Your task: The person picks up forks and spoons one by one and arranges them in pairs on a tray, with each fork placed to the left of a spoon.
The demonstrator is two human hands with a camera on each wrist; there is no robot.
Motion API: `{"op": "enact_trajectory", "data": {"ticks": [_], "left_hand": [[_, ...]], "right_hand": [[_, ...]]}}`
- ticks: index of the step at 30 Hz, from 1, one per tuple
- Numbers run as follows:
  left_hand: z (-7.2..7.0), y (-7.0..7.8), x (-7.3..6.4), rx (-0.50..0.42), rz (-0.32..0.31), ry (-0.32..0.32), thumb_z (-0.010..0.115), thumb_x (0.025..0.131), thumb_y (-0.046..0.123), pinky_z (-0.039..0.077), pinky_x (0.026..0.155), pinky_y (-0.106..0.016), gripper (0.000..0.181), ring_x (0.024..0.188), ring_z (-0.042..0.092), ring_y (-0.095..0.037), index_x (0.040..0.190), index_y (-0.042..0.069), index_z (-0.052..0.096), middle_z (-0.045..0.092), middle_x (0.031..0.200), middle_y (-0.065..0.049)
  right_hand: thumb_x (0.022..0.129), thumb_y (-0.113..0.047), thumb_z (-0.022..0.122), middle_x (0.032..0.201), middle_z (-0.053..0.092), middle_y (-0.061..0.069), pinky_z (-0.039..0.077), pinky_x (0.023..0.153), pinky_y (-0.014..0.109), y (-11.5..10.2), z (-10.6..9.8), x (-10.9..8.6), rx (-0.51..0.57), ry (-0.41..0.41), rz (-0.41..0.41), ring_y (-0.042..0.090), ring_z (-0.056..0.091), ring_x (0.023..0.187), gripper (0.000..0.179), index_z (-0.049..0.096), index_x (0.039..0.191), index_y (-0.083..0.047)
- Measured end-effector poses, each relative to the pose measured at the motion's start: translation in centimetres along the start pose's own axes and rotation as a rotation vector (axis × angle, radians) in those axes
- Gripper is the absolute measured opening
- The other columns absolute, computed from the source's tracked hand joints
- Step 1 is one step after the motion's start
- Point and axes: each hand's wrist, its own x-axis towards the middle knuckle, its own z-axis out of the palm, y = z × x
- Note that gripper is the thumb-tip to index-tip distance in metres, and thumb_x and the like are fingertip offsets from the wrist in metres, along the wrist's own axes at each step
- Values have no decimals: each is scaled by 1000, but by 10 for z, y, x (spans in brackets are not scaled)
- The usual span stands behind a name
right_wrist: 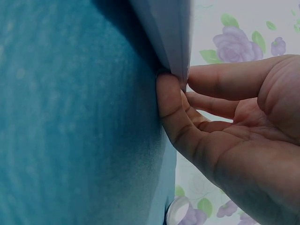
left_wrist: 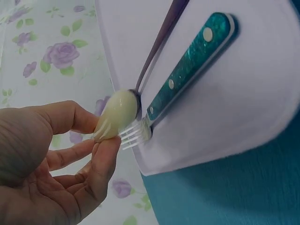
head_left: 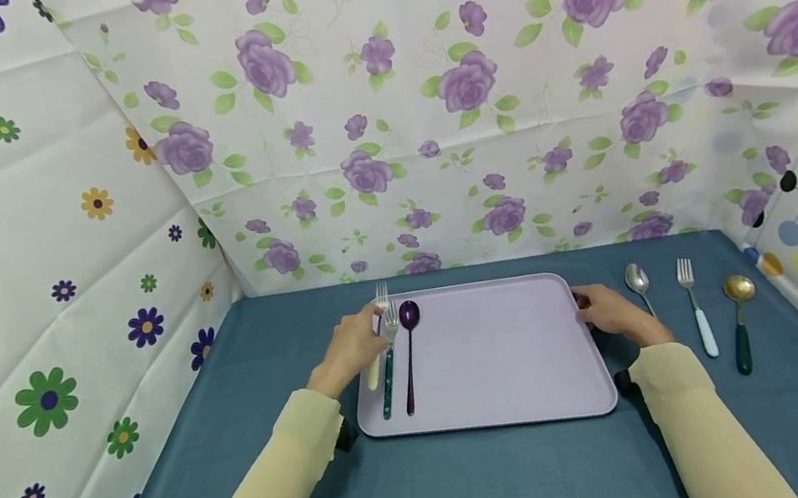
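Note:
My left hand (head_left: 354, 343) pinches a fork with a cream handle (left_wrist: 117, 110) between thumb and fingers, over the left side of a pale lilac tray (head_left: 503, 353). Its tines (head_left: 382, 291) point away from me, past the tray's far left corner. Right beside it on the tray lies a fork with a teal speckled handle (head_left: 389, 381). A dark purple spoon (head_left: 408, 357) lies just right of that, bowl at the far end. At the tray's right edge, my right hand (right_wrist: 225, 126) grips the rim, thumb on one face and fingers on the other.
Right of the tray, on the blue tablecloth (head_left: 475, 483), lie a silver spoon (head_left: 638, 281), a fork with a white handle (head_left: 705, 331) and a gold spoon with a dark green handle (head_left: 741, 338). A flowered cloth backdrop (head_left: 389, 116) stands behind, with printed cloths at both sides.

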Motion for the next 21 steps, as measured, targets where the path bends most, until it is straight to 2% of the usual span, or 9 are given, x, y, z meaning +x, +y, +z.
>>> {"op": "enact_trajectory", "data": {"ticks": [10, 15, 18, 21], "left_hand": [[5, 12, 0, 9, 21, -1, 74, 91, 10, 49, 58, -33, 49, 62, 58, -19, 138, 5, 60, 63, 76, -5], [10, 16, 2, 14, 40, 0, 73, 91, 10, 44, 55, -31, 49, 58, 50, -16, 138, 5, 61, 59, 71, -3], [12, 20, 3, -3, 57, 0, 72, 93, 9, 40, 52, -29, 48, 54, 46, -15, 139, 4, 60, 57, 66, -3], [13, 24, 3, -24, 68, -4, 71, 94, 9, 42, 53, -30, 47, 54, 47, -15, 140, 4, 60, 57, 66, -4]], "right_hand": [[100, 4, 51, 106, 60, 25, 56, 78, 43, 0, 0, -1, 4, 0, -6, 30, 61, 90, 56, 32, 150, 22], [100, 4, 51, 105, 60, 25, 56, 78, 43, 0, -1, -1, 10, 1, -4, 31, 61, 89, 57, 32, 151, 22], [100, 5, 50, 106, 60, 26, 56, 78, 43, 0, -2, -1, 10, 0, -9, 32, 61, 90, 56, 32, 150, 23], [100, 4, 50, 106, 60, 25, 56, 79, 43, -1, -1, -1, 10, 4, -3, 31, 61, 90, 56, 33, 150, 22]]}}
